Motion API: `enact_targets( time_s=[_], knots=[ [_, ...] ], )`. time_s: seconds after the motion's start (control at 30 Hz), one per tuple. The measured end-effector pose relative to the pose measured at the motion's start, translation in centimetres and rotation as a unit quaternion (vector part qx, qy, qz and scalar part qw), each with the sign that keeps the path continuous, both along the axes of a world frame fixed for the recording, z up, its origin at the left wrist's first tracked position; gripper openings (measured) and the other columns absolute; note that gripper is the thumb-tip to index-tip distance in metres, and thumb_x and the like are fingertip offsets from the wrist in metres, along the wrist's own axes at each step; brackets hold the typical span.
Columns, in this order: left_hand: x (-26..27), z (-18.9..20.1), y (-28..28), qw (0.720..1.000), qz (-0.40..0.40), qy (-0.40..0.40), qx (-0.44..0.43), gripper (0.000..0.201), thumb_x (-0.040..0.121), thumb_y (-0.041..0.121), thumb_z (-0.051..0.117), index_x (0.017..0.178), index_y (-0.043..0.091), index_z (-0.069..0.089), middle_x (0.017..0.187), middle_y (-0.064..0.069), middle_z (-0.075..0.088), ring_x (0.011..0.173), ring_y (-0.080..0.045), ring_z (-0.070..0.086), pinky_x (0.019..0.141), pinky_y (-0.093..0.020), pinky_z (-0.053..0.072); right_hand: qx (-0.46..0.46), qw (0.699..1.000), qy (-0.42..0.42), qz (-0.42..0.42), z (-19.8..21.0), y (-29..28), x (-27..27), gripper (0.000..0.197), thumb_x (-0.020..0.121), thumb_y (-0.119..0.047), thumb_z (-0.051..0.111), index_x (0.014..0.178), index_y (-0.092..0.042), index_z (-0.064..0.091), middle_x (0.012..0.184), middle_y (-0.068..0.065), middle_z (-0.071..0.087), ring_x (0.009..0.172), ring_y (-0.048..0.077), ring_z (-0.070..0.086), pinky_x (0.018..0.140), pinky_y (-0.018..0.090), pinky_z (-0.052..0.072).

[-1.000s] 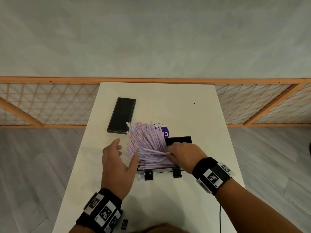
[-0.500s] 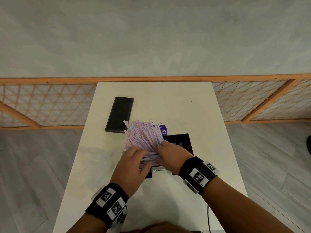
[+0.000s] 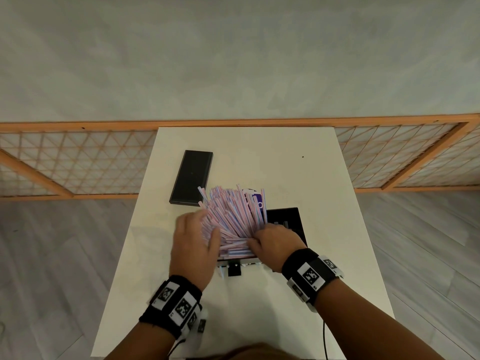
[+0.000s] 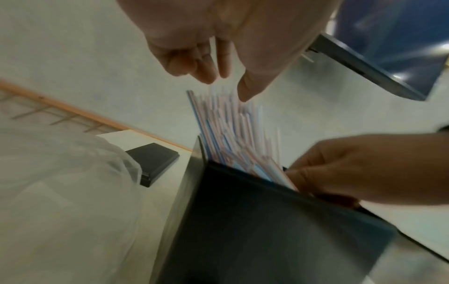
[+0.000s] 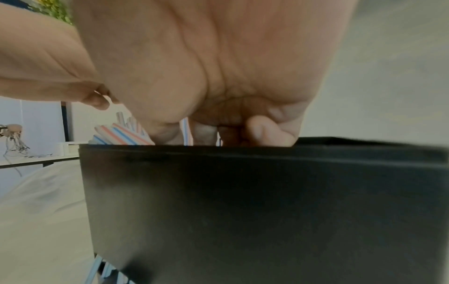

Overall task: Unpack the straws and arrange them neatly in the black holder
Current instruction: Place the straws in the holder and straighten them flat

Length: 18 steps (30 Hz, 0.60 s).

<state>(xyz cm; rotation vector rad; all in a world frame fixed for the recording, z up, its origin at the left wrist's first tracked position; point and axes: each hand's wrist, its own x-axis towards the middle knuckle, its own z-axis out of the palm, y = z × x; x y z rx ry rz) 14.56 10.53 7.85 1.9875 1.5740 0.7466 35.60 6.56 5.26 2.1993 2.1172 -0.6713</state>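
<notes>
Two hands (image 3: 193, 245) (image 3: 272, 242) press striped straws (image 3: 233, 216) into the unlabelled black holder (image 3: 285, 219).

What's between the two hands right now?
The fanned bundle of straws in the black holder, left hand and right hand flanking it; head view.

A white table (image 3: 298, 178) is set against a plain grey-green wall (image 3: 233, 61). A wooden lattice rail (image 3: 78, 162) with orange framing is seen behind it, running along the wall's foot. The floor (image 3: 52, 255) is laid with grey planks.
</notes>
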Motion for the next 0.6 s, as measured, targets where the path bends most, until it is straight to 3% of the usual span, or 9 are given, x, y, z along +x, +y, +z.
enact_targets(
  time_s=[0.1,0.2,0.27,0.37,0.5,0.6],
  knots=[
    [-0.6,0.6,1.5,0.992,0.079,-0.024,-0.097,0.059,0.091,0.039,0.072,0.139,0.019,0.045,0.127,-0.002,0.052,0.099,-0.017,0.061,0.085,-0.037,0.056,0.009,1.000,0.020,-0.016,0.2,-0.2,-0.2,0.039,0.100,-0.049,0.040,0.097,-0.018,0.063,0.103,0.004,0.061,0.092,0.026,0.061,0.076,0.036,0.053],
    [-0.5,0.4,2.6,0.981,0.065,-0.038,-0.177,0.038,0.095,0.038,0.068,0.126,0.021,0.055,0.103,0.005,0.065,0.087,-0.012,0.064,0.077,-0.028,0.050,0.036,0.998,0.051,-0.026,0.5,-0.3,-0.4,0.033,0.099,-0.047,0.046,0.101,-0.018,0.061,0.104,0.003,0.058,0.092,0.025,0.060,0.076,0.036,0.053],
    [-0.2,0.1,2.9,0.982,0.043,-0.048,-0.177,0.025,0.094,0.035,0.070,0.114,0.023,0.061,0.098,0.006,0.069,0.088,-0.010,0.066,0.081,-0.030,0.053,0.062,0.995,0.071,-0.034,0.6,-0.2,-0.5,0.031,0.099,-0.046,0.047,0.102,-0.018,0.060,0.102,0.003,0.057,0.090,0.025,0.060,0.074,0.036,0.053],
    [0.5,0.4,2.8,0.977,0.017,-0.111,-0.181,0.028,0.089,0.031,0.077,0.113,0.026,0.064,0.094,0.007,0.071,0.087,-0.006,0.069,0.085,-0.032,0.058,0.094,0.990,0.100,-0.040,0.9,0.0,-0.6,0.031,0.099,-0.046,0.049,0.110,-0.018,0.061,0.104,0.001,0.057,0.091,0.022,0.060,0.076,0.036,0.054],
    [2.2,1.7,2.3,0.982,0.000,-0.140,-0.125,0.026,0.088,0.026,0.079,0.108,0.029,0.063,0.092,0.009,0.072,0.084,0.001,0.067,0.075,-0.014,0.054,0.129,0.980,0.148,-0.013,1.7,0.1,-0.9,0.040,0.097,-0.049,0.055,0.123,-0.019,0.060,0.114,-0.001,0.058,0.096,0.016,0.060,0.081,0.027,0.051],
    [2.9,2.8,2.2,0.983,-0.015,-0.151,-0.100,0.020,0.088,0.022,0.078,0.100,0.028,0.064,0.090,0.011,0.071,0.084,0.004,0.066,0.070,-0.008,0.050,0.155,0.973,0.172,0.005,2.1,0.4,-1.7,0.048,0.094,-0.054,0.057,0.128,-0.020,0.058,0.114,-0.004,0.056,0.094,0.013,0.059,0.078,0.025,0.052]
  ],
)
